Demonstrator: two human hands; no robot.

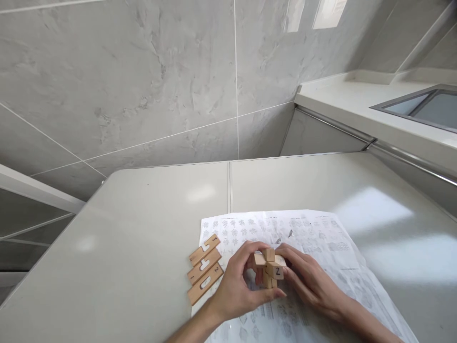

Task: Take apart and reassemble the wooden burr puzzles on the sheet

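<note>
Both hands are closed round a small wooden burr puzzle (pixel 269 269) made of crossing blocks, one end marked "2". My left hand (pixel 239 281) grips it from the left, with the thumb low and the fingers at the top. On the right side, the fingers of my right hand (pixel 310 276) press against the blocks. Left of my left hand lie three flat wooden pieces with cut-out slots: one marked "3" (pixel 204 250), one marked "1" (pixel 204 267) and one marked "2" (pixel 205 284). They partly rest on the edge of the printed sheet (pixel 317 233).
The sheet, printed with small diagrams, lies on a pale glossy table (pixel 143 238) with a seam down its middle. Beyond the table's far edge is a grey tiled floor (pixel 160 85). A white counter (pixel 342 107) with a metal-framed inset stands at the right.
</note>
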